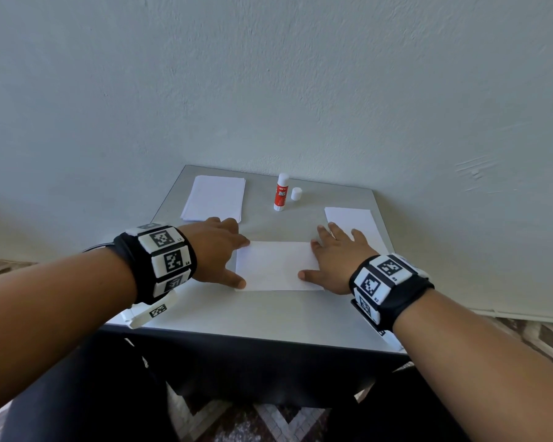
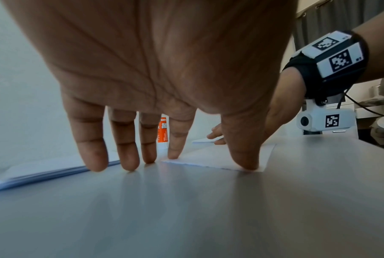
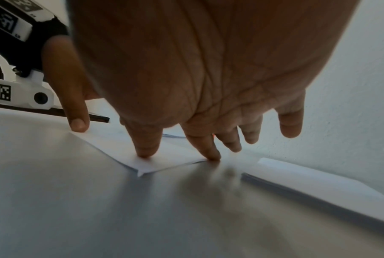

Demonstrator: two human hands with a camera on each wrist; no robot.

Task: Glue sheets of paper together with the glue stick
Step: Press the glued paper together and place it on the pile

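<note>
Two hands flat, fingers spread: left hand (image 1: 219, 250) presses left end of paper sheet (image 1: 276, 265), right hand (image 1: 336, 260) right end. Sheet mid-bench, long axis left-right. Uncapped glue stick (image 1: 281, 192) upright toward far edge, beyond sheet, roughly equidistant; cap (image 1: 296, 194) just beside.

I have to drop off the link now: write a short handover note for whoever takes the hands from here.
Left hand: open, thumb and index fingertip on the left edge of the centre sheets.
Right hand: open, thumb and index fingertip on their right edge.
Glue stick stands uncapped at the back of the table, its cap beside it. Paper stack back left, a smaller pile on the right.
Done: two sheets appear laid together, corners slightly off.
Left: square and press them; bond cannot be judged; recap glue.
</note>
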